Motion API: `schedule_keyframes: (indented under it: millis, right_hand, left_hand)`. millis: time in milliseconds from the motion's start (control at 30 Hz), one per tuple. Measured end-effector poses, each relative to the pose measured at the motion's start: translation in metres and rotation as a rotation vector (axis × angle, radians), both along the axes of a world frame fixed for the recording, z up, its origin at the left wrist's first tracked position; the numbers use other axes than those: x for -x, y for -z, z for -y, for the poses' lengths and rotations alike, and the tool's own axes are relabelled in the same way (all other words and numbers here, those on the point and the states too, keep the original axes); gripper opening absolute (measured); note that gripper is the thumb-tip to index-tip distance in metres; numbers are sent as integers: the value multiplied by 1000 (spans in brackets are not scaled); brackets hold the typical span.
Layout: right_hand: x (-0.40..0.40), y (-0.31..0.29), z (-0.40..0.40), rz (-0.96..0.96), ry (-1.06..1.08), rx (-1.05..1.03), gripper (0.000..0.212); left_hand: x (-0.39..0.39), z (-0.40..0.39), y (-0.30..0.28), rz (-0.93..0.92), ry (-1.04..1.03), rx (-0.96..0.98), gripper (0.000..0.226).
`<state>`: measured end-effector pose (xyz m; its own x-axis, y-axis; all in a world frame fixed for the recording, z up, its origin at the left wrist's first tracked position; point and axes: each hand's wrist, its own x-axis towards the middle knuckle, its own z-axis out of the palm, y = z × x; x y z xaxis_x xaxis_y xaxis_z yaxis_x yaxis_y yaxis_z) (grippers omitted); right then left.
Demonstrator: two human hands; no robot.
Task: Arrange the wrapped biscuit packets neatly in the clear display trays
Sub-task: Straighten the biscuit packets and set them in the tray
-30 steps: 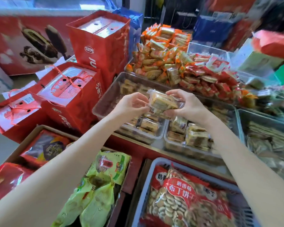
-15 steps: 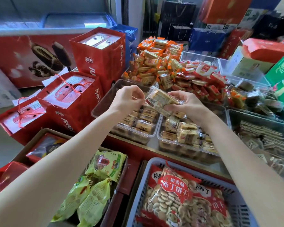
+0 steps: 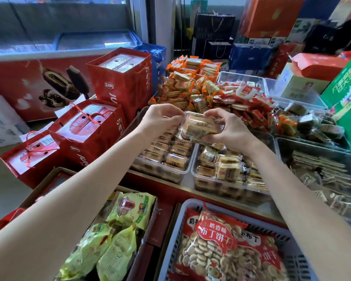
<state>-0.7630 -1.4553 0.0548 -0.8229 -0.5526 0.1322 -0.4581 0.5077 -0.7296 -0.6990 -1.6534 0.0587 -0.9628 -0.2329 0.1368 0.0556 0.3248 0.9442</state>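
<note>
A clear-wrapped packet of pale biscuits [image 3: 199, 126] is held in the air above two clear display trays. My left hand [image 3: 160, 118] pinches its left end, and my right hand [image 3: 229, 128] grips its right side and underside. The left tray [image 3: 182, 171] holds neat rows of similar packets. In the right tray [image 3: 195, 175] more packets lie in a looser heap. Both trays stand on a metal counter, directly below my hands.
Heaps of orange-wrapped [image 3: 190, 82] and red-wrapped snacks [image 3: 251, 106] lie behind the trays. Another clear tray [image 3: 320, 155] with flat wrapped wafers is at right. Red gift boxes [image 3: 93, 126] stand at left. A grey basket [image 3: 176, 236] with a big biscuit bag and green bags [image 3: 118, 230] lie in front.
The packet has been turned between my two hands and now lies more level with its label facing me. Both hands stayed above the trays; the camera view tilted up slightly.
</note>
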Motion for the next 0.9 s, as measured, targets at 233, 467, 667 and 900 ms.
schedule_keyframes:
  millis: [233, 467, 667, 900]
  right_hand:
    - [-6, -4, 0, 30, -100, 56, 66]
    - [-5, 5, -4, 257, -159, 221, 62]
    - [-3, 12, -10, 410, -161, 321, 60]
    - [-3, -1, -7, 367, -153, 312, 58]
  left_hand:
    - [-3, 8, 8, 24, 10, 243, 33]
    - [-9, 12, 1, -45, 7, 360, 11]
    - [-11, 13, 4, -78, -37, 427, 10]
    - [-6, 10, -1, 59, -203, -45, 2]
